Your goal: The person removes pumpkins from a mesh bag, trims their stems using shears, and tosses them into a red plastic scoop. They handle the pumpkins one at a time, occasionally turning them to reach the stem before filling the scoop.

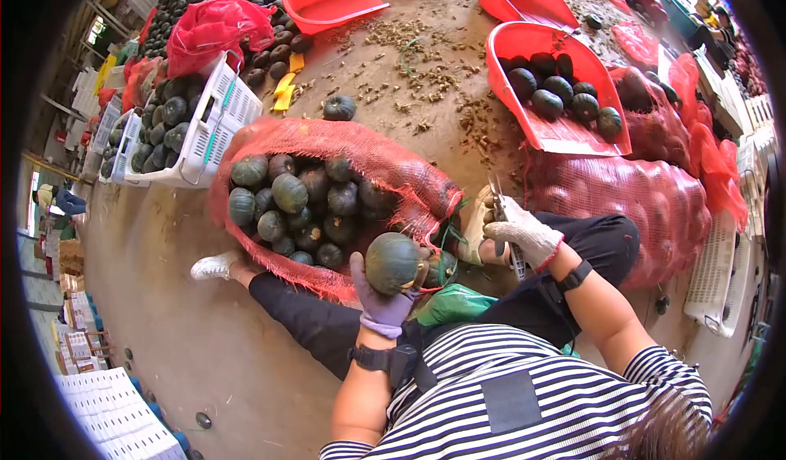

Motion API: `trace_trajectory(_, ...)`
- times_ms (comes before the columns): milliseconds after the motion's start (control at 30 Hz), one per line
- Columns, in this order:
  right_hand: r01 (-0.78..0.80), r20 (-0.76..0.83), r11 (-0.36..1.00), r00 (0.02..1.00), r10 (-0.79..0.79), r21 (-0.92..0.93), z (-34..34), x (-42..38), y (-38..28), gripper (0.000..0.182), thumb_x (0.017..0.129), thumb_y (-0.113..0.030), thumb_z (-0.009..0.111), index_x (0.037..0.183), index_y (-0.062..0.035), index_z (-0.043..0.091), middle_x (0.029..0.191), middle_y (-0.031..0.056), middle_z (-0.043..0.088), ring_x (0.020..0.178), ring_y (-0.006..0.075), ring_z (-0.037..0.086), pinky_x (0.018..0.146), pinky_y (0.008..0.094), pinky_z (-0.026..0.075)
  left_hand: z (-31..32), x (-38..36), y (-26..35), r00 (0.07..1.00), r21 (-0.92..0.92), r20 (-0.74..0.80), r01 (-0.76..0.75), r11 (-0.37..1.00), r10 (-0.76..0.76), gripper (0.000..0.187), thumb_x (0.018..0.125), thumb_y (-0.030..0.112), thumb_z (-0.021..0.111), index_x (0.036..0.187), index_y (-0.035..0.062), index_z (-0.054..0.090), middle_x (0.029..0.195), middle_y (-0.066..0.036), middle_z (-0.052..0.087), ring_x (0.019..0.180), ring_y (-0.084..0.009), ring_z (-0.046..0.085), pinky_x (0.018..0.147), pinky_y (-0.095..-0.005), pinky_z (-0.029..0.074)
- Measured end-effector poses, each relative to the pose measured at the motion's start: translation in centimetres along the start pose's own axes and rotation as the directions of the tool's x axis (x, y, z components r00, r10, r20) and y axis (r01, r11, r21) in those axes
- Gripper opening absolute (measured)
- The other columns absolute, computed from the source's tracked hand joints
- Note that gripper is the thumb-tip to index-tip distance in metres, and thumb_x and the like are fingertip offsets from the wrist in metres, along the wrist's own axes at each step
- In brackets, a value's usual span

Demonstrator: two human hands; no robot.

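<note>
My left hand [378, 298], in a purple glove, is closed around a round dark green pumpkin [393, 262], held up in front of my lap. My right hand [524, 232], in a whitish knit glove, grips what look like metal pruning shears [517, 261]; their thin tips point up and away from the pumpkin. Between my legs lies an open red mesh sack [327, 135], with several green pumpkins [291, 192] showing in its mouth. The held pumpkin is at the sack's near edge. Green cloth or plastic [455, 304] lies on my lap.
A red scoop [550, 135] holding pumpkins is ahead on the right, above a filled mesh sack [622, 214]. White crates [233, 104] of pumpkins stand at left. Another red scoop [332, 2] lies farther back. One loose pumpkin [339, 108] sits beyond the open sack, near scattered stem bits.
</note>
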State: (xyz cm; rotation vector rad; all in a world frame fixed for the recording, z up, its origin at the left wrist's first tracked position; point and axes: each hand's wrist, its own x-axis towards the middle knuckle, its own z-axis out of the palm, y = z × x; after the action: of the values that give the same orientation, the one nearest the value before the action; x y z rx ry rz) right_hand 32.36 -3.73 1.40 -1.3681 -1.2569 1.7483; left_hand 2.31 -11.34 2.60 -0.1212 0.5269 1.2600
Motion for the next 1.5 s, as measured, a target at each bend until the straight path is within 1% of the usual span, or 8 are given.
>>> trace_trajectory(67, -0.022, 0.012, 0.997, 1.0, 0.023, -0.069, 0.9, -1.7, -2.9, 0.055, 0.084, -0.02, 0.072, 0.132, -0.0063, 0.05, 0.104, 0.0013, 0.057, 0.093, 0.0116, 0.055, 0.081, 0.0284, 0.047, 0.7, 1.1, -0.9, 0.986, 0.181, -0.065, -0.139, 0.974, 0.152, 0.063, 0.093, 0.06, 0.057, 0.137, 0.0149, 0.056, 0.134, -0.016, 0.06, 0.117, -0.0365, 0.062, 0.086, -0.0483, 0.06)
trace_trajectory(167, -0.064, 0.048, 0.985, 0.996, 0.073, -0.162, 0.8, -1.2, -1.6, 0.066, 0.082, -0.02, 0.076, 0.14, -0.0068, 0.046, 0.107, 0.0013, 0.057, 0.097, 0.0119, 0.055, 0.086, 0.0288, 0.048, -0.5, 2.1, -1.1, 0.985, 0.068, 0.016, 0.171, 0.983, -0.172, 0.058, 0.094, 0.057, 0.058, 0.135, 0.017, 0.056, 0.135, -0.01, 0.059, 0.114, -0.0275, 0.063, 0.08, -0.0433, 0.063)
trace_trajectory(433, 0.013, 0.124, 0.884, 0.991, 0.051, -0.468, 1.4, -1.7, -3.1, 0.068, 0.081, -0.023, 0.077, 0.139, -0.0084, 0.046, 0.099, 0.0027, 0.058, 0.09, 0.0119, 0.057, 0.082, 0.03, 0.05, -1.0, 2.5, -1.7, 0.971, -0.025, -0.187, 0.144, 0.989, -0.146, 0.056, 0.089, 0.055, 0.065, 0.122, 0.0103, 0.065, 0.113, -0.011, 0.07, 0.095, -0.0271, 0.07, 0.076, -0.0376, 0.063)
trace_trajectory(700, 0.339, 0.234, 0.845, 0.937, -0.261, -0.414, 2.4, -2.2, -2.9, 0.049, 0.082, -0.026, 0.079, 0.119, -0.0076, 0.054, 0.093, 0.0039, 0.06, 0.082, 0.0136, 0.06, 0.075, 0.0299, 0.051, -2.0, 2.5, -1.7, 0.95, -0.097, -0.185, 0.235, 0.967, -0.249, 0.072, 0.085, 0.064, 0.06, 0.126, 0.0048, 0.059, 0.111, -0.018, 0.068, 0.09, -0.0314, 0.069, 0.066, -0.0379, 0.063)
trace_trajectory(800, 0.277, 0.235, 0.858, 0.953, -0.189, -0.433, 3.9, -2.2, -1.8, 0.057, 0.081, -0.032, 0.079, 0.126, -0.0079, 0.052, 0.102, 0.0079, 0.061, 0.093, 0.0185, 0.061, 0.084, 0.033, 0.05, -3.1, 2.8, -2.3, 0.897, -0.022, -0.008, 0.441, 0.897, -0.441, 0.075, 0.088, 0.066, 0.053, 0.13, 0.0045, 0.057, 0.118, -0.017, 0.066, 0.099, -0.0363, 0.067, 0.069, -0.0415, 0.063)
trace_trajectory(1000, 0.163, 0.325, 0.94, 0.944, -0.06, -0.298, 3.3, -1.7, -1.0, 0.068, 0.082, -0.032, 0.079, 0.136, -0.0077, 0.045, 0.108, 0.0082, 0.057, 0.103, 0.018, 0.057, 0.09, 0.0309, 0.047, -0.1, 3.2, -3.8, 0.955, 0.209, -0.013, 0.291, 0.933, -0.295, 0.08, 0.091, 0.074, 0.045, 0.14, 0.011, 0.053, 0.138, -0.016, 0.056, 0.124, -0.0359, 0.056, 0.105, -0.0589, 0.044)
trace_trajectory(1233, 0.017, 0.055, 0.994, 0.998, -0.023, 0.105, 3.6, -0.7, -0.1, 0.054, 0.083, -0.019, 0.074, 0.13, -0.0055, 0.051, 0.108, 0.0061, 0.059, 0.102, 0.0163, 0.056, 0.091, 0.0327, 0.048, 0.0, 3.3, -3.5, 0.957, 0.111, -0.024, 0.289, 0.951, -0.288, 0.081, 0.089, 0.074, 0.048, 0.135, 0.0084, 0.055, 0.135, -0.022, 0.056, 0.117, -0.0392, 0.06, 0.098, -0.0578, 0.05)
trace_trajectory(1500, 0.008, 0.011, 0.953, 1.0, -0.005, -0.302, 3.0, 0.2, 1.7, 0.059, 0.084, -0.034, 0.069, 0.133, -0.0074, 0.05, 0.107, 0.0133, 0.061, 0.101, 0.027, 0.062, 0.09, 0.0382, 0.049, -2.1, 3.4, -2.8, 0.958, -0.019, -0.111, 0.264, 0.964, -0.264, 0.084, 0.086, 0.068, 0.06, 0.142, 0.0079, 0.046, 0.14, -0.025, 0.049, 0.127, -0.0453, 0.052, 0.088, -0.0501, 0.06)
